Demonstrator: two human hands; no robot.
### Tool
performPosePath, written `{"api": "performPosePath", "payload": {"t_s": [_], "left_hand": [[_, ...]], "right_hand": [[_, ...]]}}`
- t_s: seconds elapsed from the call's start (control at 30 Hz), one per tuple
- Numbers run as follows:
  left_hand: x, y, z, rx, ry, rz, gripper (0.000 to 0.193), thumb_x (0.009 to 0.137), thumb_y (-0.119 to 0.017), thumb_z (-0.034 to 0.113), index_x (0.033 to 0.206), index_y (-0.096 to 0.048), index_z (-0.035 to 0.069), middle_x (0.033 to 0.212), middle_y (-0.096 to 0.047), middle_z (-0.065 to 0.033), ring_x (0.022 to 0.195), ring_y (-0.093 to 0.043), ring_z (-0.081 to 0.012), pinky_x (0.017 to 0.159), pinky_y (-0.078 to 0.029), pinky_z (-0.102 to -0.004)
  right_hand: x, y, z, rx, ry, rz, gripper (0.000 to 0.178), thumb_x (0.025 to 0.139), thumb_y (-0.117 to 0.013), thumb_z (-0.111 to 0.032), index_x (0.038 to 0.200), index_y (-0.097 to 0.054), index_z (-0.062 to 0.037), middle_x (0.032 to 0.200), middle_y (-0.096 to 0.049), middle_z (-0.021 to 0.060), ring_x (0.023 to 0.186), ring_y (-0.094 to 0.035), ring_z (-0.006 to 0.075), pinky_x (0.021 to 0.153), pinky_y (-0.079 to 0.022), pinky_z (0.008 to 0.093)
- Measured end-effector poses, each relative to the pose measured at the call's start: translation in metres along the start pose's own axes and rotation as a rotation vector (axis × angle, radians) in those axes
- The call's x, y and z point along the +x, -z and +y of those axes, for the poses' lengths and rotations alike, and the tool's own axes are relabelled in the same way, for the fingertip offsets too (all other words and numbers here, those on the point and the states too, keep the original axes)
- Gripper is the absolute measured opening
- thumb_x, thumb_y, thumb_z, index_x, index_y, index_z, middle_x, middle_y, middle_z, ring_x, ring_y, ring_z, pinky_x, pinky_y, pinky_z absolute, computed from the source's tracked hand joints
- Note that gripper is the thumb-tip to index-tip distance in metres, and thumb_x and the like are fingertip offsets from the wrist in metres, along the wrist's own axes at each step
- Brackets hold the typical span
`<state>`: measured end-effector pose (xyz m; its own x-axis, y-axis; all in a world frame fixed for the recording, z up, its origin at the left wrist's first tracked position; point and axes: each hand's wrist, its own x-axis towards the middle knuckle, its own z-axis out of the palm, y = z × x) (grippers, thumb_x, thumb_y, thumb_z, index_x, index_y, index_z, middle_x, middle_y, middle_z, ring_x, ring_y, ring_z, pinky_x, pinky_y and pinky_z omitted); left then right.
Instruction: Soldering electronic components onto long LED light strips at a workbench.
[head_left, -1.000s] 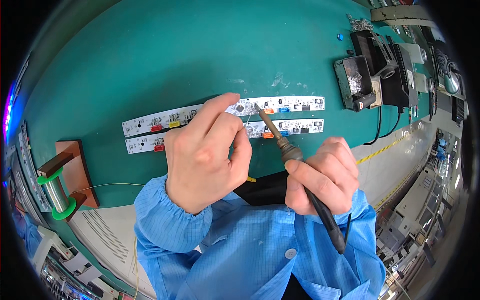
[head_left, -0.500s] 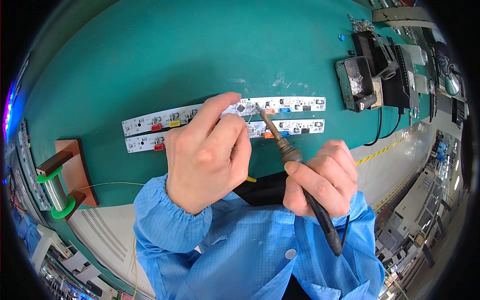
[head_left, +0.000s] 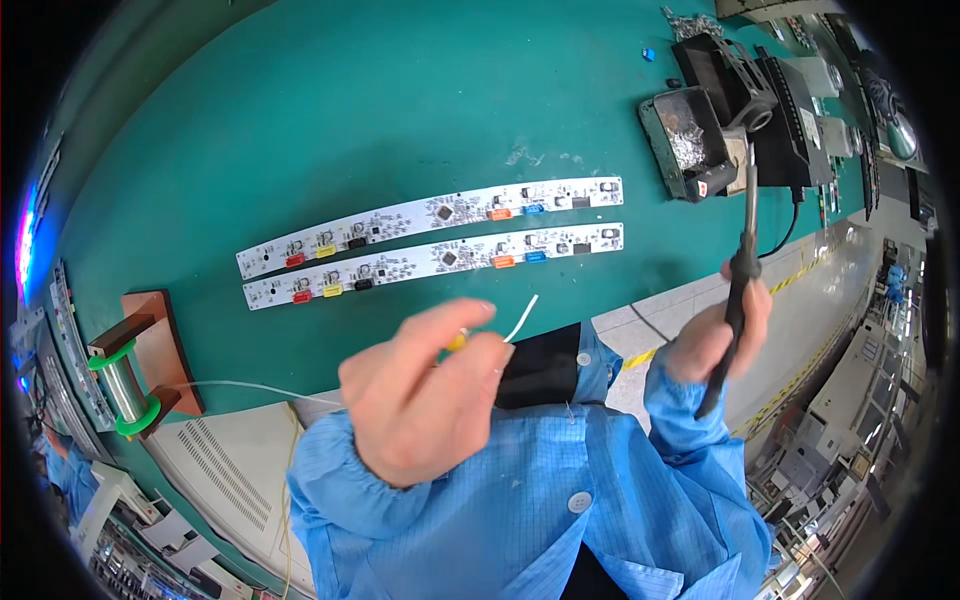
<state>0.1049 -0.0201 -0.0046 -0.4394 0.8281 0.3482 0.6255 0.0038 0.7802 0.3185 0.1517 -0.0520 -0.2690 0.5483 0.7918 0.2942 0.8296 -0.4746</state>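
My left hand [head_left: 425, 400] is raised over the table's front edge, fingers pinched on a thin solder wire [head_left: 522, 318] whose pale end sticks out past the fingertips. A small yellow thing shows at its fingers; I cannot make out what it is. My right hand [head_left: 720, 335] is wrapped round the dark handle of a soldering iron [head_left: 748, 240]. The iron points up, its tip close to the black iron stand [head_left: 755, 100]. Two long white circuit boards lie side by side: the far board [head_left: 400, 225] and the near board [head_left: 410, 268], both with coloured connectors.
A solder spool [head_left: 122, 388] with green flanges sits on a brown holder [head_left: 165, 345] at the left. Beside the iron stand are a metal tray [head_left: 662, 135] of scraps and a black box [head_left: 795, 125] with a cable. A small blue part [head_left: 648, 55] lies further back.
The iron has left the far board and swung right, up to the stand. My left hand has drawn back toward me with the solder wire, uncovering both boards.
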Motion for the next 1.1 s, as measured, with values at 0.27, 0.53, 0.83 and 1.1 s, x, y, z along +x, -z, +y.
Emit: {"api": "performPosePath", "payload": {"t_s": [0.27,0.53,0.83,1.1], "left_hand": [[-0.01,-0.051,-0.001,0.165,-0.119,0.045,0.027,0.06,-0.073,-0.006,0.086,-0.068,0.002,0.076,-0.062,-0.0092,0.058,-0.061,-0.0239,0.051,-0.048,-0.0315],[-0.009,-0.035,0.012,0.218,-0.137,0.171,0.027,0.059,-0.073,0.003,0.086,-0.07,0.006,0.089,-0.066,-0.008,0.069,-0.057,-0.0244,0.066,-0.046,-0.0381],[-0.034,0.083,-0.057,0.574,0.474,0.343,0.014,0.084,-0.062,-0.002,0.097,-0.067,-0.004,0.086,-0.065,-0.0143,0.072,-0.064,-0.0239,0.063,-0.05,-0.0319],[-0.031,0.074,-0.072,0.379,0.493,0.29,0.01,0.086,-0.062,0.001,0.094,-0.066,-0.003,0.079,-0.062,-0.0127,0.062,-0.058,-0.0206,0.057,-0.047,-0.0306]], "right_hand": [[0.003,0.004,0.024,-0.007,-0.08,-0.236,0.034,0.089,-0.054,-0.014,0.116,-0.058,0.0053,0.107,-0.065,0.0201,0.1,-0.058,0.0339,0.092,-0.044,0.0422],[-0.004,-0.004,0.013,0.127,-0.233,-0.333,0.036,0.094,-0.047,-0.009,0.125,-0.052,0.0081,0.113,-0.059,0.0247,0.102,-0.06,0.0291,0.092,-0.046,0.0401],[0.009,-0.04,-0.013,0.161,-0.158,-0.486,0.05,0.079,-0.063,0.014,0.127,-0.051,0.0013,0.105,-0.061,0.021,0.103,-0.062,0.0293,0.09,-0.048,0.0387],[0.012,-0.037,-0.015,0.082,-0.119,-0.49,0.049,0.082,-0.063,0.013,0.128,-0.051,0.0021,0.109,-0.063,0.0193,0.094,-0.063,0.0202,0.086,-0.049,0.0319]]}}
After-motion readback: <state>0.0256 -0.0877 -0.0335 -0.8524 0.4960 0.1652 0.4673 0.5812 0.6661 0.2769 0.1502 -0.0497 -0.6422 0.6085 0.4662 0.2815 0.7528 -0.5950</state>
